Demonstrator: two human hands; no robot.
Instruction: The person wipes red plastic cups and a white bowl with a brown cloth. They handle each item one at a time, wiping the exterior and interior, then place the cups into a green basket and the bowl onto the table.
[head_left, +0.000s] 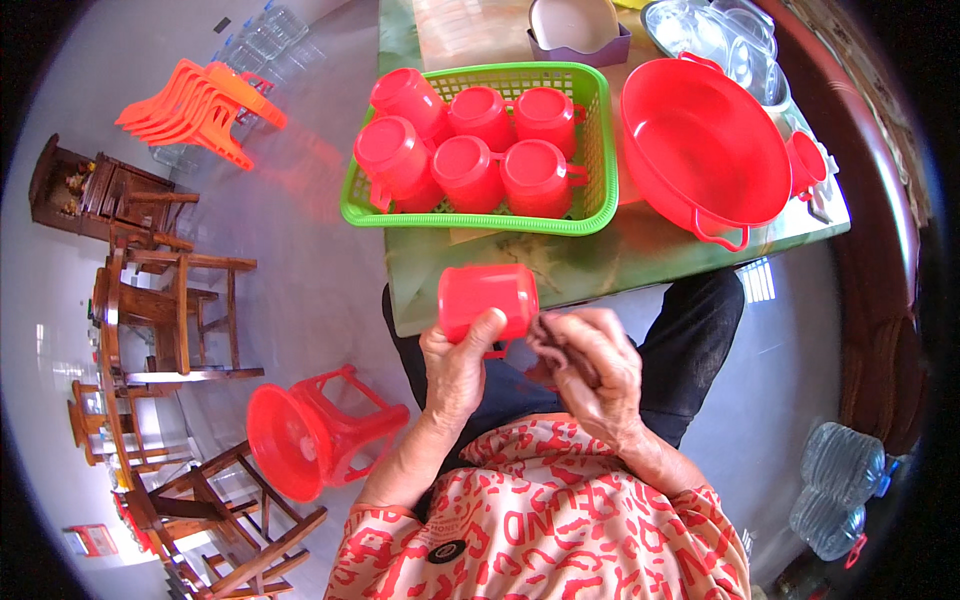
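My left hand (459, 367) grips a red plastic mug (487, 296) on its side, thumb across its wall, handle pointing down towards my lap. In my right hand (600, 371) is a bunched brown cloth (551, 341), close by the mug's right end; the fingers are slightly blurred. Whether the cloth touches the rim is hard to tell. Beyond my hands, a green plastic basket (480, 225) on the table holds several upside-down red mugs (469, 169). To its right stands a large red two-handled basin (705, 142), with another red mug (807, 166) beside it.
The marbled green table (600, 266) ends just before my knees. A tray of clear lidded ware (720, 37) and a purple container (581, 46) sit farther back. On the floor at left are a red stool (352, 427) with a red basin (289, 442), and wooden chairs (180, 315).
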